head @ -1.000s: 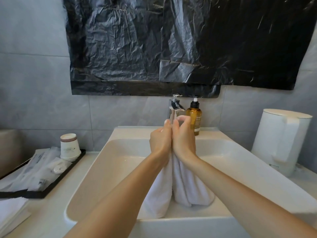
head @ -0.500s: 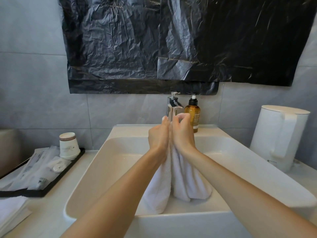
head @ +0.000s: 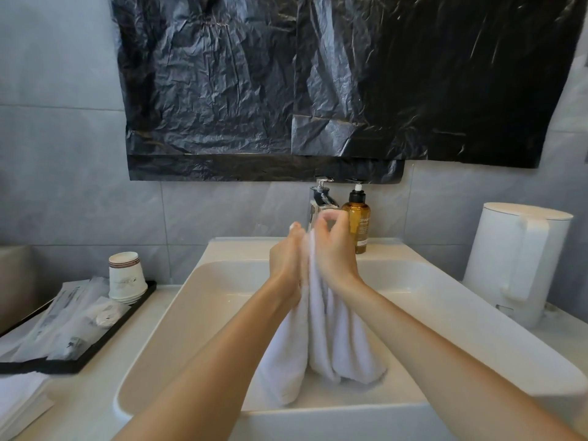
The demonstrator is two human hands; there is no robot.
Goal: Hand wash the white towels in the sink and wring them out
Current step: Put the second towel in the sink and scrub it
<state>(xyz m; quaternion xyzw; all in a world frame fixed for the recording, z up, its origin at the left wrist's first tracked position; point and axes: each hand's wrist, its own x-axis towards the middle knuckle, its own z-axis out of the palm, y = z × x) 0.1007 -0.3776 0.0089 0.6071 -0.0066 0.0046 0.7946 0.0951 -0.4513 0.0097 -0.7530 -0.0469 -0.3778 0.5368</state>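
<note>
Head view: over the sink (head: 178,313), the left hand (head: 288,262) and right hand (head: 335,249) press together, each gripping the bunched top of the white towel (head: 334,345), just before the faucet (head: 319,202). The towel's folds hang down inside the sink.

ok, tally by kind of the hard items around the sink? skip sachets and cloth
Faucet: 1
Pump bottle: 1
Kettle: 1
Tray: 1
Cup stack: 1 (cups in it too tightly nested to count)
Total: 5
</note>
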